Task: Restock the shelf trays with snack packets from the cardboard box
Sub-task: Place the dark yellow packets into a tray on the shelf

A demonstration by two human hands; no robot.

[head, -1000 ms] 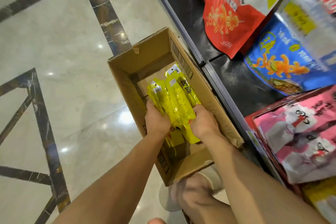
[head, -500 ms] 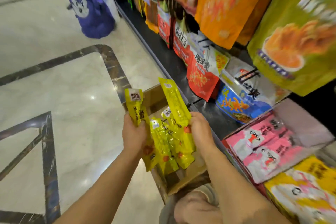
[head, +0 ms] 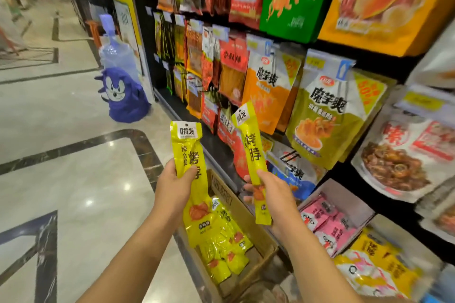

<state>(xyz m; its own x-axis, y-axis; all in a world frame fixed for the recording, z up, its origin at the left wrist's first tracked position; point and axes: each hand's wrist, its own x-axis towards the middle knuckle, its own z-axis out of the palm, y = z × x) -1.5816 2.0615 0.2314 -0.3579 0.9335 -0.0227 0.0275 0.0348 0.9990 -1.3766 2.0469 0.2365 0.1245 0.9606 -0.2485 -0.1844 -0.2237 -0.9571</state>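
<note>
gripping packets (head: pixel 187 150) in both hands (head: pixel 174 187)

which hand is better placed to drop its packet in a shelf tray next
Right. The right hand grips a yellow packet close to the tray of pink packets. The left hand holds a second packet farther from it, on the aisle side of the cardboard box.

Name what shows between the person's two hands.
In the head view, the far wall of the cardboard box shows between the left hand and right hand, partly covered by the hanging end of the left hand's yellow packet.
</note>
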